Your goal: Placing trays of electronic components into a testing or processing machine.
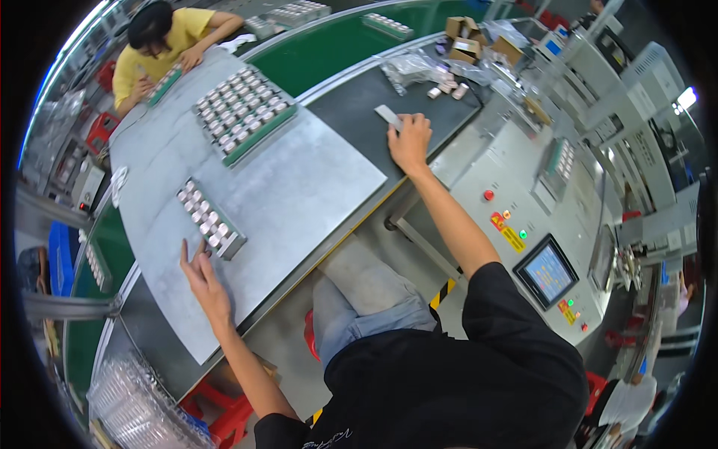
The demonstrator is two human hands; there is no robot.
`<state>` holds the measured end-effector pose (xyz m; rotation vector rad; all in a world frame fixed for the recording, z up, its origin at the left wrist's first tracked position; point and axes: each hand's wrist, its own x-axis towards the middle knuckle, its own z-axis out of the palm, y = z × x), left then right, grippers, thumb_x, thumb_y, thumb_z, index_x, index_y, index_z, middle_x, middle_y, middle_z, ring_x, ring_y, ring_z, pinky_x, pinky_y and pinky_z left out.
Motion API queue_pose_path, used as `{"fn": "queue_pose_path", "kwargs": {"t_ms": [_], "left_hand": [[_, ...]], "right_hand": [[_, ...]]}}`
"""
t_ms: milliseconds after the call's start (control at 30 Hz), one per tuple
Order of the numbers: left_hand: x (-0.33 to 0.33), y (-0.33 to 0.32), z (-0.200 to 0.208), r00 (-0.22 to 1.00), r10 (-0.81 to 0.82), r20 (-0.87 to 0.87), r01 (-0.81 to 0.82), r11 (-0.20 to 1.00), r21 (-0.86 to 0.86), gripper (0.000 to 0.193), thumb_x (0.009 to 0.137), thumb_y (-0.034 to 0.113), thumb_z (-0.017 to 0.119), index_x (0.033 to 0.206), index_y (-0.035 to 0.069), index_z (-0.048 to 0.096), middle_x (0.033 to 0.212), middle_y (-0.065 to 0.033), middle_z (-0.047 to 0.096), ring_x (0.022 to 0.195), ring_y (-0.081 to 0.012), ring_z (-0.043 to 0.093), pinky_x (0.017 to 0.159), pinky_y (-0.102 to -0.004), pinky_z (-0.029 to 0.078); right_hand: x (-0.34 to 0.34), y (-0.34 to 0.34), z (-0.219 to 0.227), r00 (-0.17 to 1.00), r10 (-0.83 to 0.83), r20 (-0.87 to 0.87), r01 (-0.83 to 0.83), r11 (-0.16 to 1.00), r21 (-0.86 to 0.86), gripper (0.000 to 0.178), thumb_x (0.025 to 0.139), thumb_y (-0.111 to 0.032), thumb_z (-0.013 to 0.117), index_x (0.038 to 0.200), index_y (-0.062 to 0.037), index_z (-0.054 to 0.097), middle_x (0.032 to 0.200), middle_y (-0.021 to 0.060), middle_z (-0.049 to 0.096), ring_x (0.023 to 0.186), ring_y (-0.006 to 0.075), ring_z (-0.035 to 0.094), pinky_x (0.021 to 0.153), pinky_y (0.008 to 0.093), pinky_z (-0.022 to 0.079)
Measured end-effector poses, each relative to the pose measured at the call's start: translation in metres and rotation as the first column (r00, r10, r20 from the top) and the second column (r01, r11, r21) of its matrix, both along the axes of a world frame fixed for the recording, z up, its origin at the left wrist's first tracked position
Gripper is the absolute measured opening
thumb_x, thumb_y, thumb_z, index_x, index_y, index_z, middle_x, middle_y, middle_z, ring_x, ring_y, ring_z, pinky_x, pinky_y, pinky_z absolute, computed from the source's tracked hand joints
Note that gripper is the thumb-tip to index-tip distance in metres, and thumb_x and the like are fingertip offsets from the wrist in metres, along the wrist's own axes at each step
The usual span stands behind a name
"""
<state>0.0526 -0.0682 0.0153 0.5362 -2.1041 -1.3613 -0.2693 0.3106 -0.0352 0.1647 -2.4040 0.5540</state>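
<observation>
My left hand (pixel 206 288) is just over the grey board (pixel 299 194), fingers apart and holding nothing. Right beside its fingertips lies a green-edged tray (pixel 232 245) with two rows of short, pale pinkish cylinders. On the dark tabletop to the right, my right hand (pixel 410 142) is closed on a flat, light-grey strip (pixel 387 114), one end of which sticks out past the fingers. A larger block of similar trays (pixel 258 137), filled with rows of cylinders, sits farther back on the board.
Across the board a person in yellow (pixel 179 37) handles another green tray (pixel 163 86). Loose cylinders (pixel 449 88), plastic bags (pixel 411 69) and cardboard boxes (pixel 464 49) lie at the back right. A machine panel with a screen (pixel 546 271) stands at my right. Behind runs a green conveyor (pixel 329 56).
</observation>
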Motion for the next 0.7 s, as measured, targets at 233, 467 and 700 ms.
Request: {"fn": "queue_pose_path", "kwargs": {"t_ms": [233,467,700], "left_hand": [[0.0034,0.0023,0.0046,1.000,0.015,0.009,-0.015,0.999,0.029,0.054,0.110,0.031,0.045,0.155,0.003,0.033,0.140,-0.0171,0.063,0.120,-0.0253,0.059,0.109,-0.0369,0.040],[0.0042,0.0018,0.0027,1.000,0.009,0.018,-0.009,1.000,0.023,0.054,0.111,0.034,0.046,0.154,0.004,0.035,0.140,-0.0187,0.062,0.122,-0.0234,0.057,0.111,-0.0374,0.038],[0.0013,0.0046,0.0051,0.999,0.012,0.034,-0.012,1.000,0.001,0.054,0.111,0.034,0.046,0.154,0.003,0.035,0.139,-0.0192,0.062,0.123,-0.0238,0.057,0.112,-0.0375,0.037]], "right_hand": [[0.0038,-0.0035,0.0024,0.998,0.055,0.032,-0.053,0.996,-0.065,0.033,0.085,-0.025,0.076,0.107,-0.0029,0.065,0.108,0.0174,0.057,0.105,0.0366,0.055,0.090,0.0483,0.045],[0.0045,-0.0028,0.0018,0.997,0.051,0.049,-0.048,0.996,-0.072,0.033,0.084,-0.026,0.077,0.105,-0.0034,0.065,0.108,0.0171,0.057,0.103,0.0362,0.055,0.089,0.0484,0.045],[0.0022,0.0028,0.0035,0.997,0.054,0.046,-0.050,0.995,-0.087,0.033,0.084,-0.027,0.076,0.104,-0.0034,0.065,0.107,0.0165,0.059,0.104,0.0357,0.055,0.089,0.0482,0.045]]}}
